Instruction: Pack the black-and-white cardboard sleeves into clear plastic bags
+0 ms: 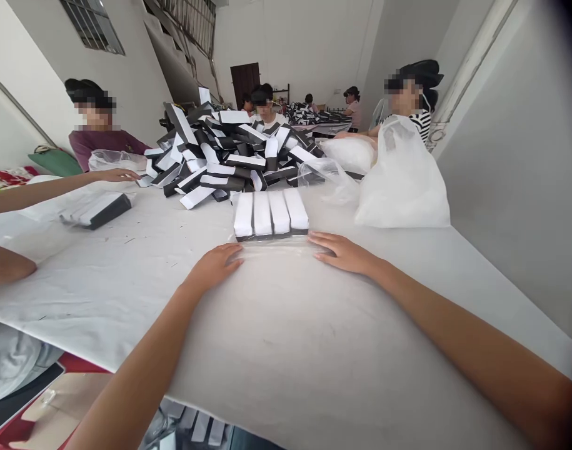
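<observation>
Several white-and-black rectangular boxes (270,214) lie side by side in a row on the white-covered table (286,337). A clear plastic bag (279,246) stretches along the row's near side. My left hand (215,265) grips the film's left end, and my right hand (339,253) grips its right end. Both hands are close to the row, and the film between them looks taut. The boxes' undersides are hidden.
A large heap of similar boxes (224,150) stands beyond the row. White plastic bags (401,178) sit to the right. A co-worker's arm (65,187) reaches in from the left, near a black box (98,209). Other people sit along the table.
</observation>
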Demonstrator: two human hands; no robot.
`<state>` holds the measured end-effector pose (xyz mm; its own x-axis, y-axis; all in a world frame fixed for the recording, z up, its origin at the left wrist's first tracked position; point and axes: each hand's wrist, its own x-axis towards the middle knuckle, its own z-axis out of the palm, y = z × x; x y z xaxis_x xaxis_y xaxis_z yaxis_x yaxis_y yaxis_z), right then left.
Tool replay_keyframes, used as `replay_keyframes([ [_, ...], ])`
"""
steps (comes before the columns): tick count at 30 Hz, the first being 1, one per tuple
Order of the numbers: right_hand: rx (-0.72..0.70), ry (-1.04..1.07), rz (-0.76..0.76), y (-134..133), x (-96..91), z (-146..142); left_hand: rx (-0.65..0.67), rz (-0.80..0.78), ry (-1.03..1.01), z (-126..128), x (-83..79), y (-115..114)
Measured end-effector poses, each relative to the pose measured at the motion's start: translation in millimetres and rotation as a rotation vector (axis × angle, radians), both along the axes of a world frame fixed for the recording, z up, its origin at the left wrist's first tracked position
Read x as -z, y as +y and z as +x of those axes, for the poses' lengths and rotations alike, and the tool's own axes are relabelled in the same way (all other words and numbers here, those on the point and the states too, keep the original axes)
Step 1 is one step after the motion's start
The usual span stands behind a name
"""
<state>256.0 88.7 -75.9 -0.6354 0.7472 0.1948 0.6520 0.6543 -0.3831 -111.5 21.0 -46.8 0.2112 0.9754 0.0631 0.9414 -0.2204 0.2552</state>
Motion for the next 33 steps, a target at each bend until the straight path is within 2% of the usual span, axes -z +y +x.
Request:
replay_keyframes([
  [3,0.021,0.058,0.165,-5,-2.1,-5,-0.013,0.032,-0.038,-9,-1.2,-2],
  [6,-0.037,0.061,0.239,-6,-1.2,-12,0.039,0.106,-0.059,-15,-1.3,-2],
  [9,-0.11,0.027,0.24,-4,1.8,-16,0.124,0.16,-0.07,-14,0.4,-1],
  [17,-0.028,0.059,0.171,-6,3.1,-13,0.169,0.14,0.008,12,4.7,-3],
  [23,0.044,0.059,0.147,-8,2.2,-16,0.022,0.134,0.057,11,-1.0,-4],
  [29,0.138,0.149,0.122,-2,4.1,-15,-0.128,0.136,-0.166,6,-1.7,-3],
  [33,0.207,0.216,0.059,1,4.9,-13,-0.168,0.138,-0.179,5,1.7,1],
])
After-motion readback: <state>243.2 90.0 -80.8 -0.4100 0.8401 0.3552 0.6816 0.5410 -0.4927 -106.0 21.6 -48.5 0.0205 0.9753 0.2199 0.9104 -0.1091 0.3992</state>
